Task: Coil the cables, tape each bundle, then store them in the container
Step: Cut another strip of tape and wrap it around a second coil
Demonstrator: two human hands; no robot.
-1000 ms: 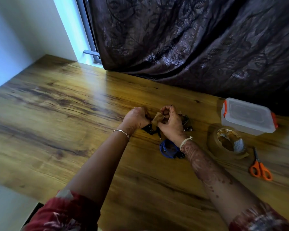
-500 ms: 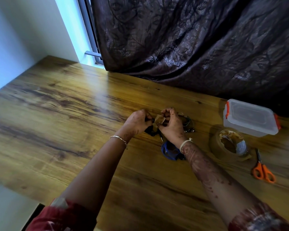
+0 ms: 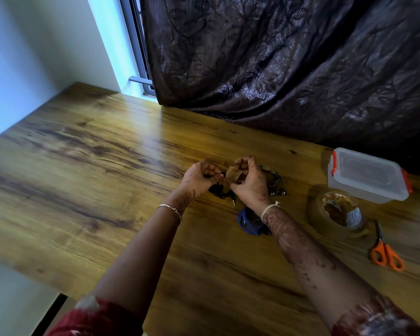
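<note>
**Hands barely moved, tape still pinched at black cable**

Head view: since the earlier frames both hands have stayed over the same spot, and only the view has drifted slightly, so the things on the right sit a bit lower in frame. Left hand (image 3: 199, 177) has its fingers curled, gripping the black cable (image 3: 220, 191) just above the table (image 3: 95, 178). Right hand (image 3: 249, 183) has fingers curled tight, pinching a crumpled brown tape piece (image 3: 232, 174) that sits between the two hands, touching the black cable. Whether the tape goes fully round the bundle, cannot tell. A jack plug of the black cable pokes out below the hands.

Blue cable (image 3: 249, 220) lies coiled on the table, partly under the right wrist. Grey cable (image 3: 274, 179) is bundled just behind the right hand. Container (image 3: 366, 175), clear with orange clips and lid on, stands far right near the curtain (image 3: 277, 57). Tape roll (image 3: 335, 214) lies flat in front of the container, and scissors (image 3: 386, 253) lie near it on the right. A bracelet (image 3: 170, 208) is on the left wrist.
</note>
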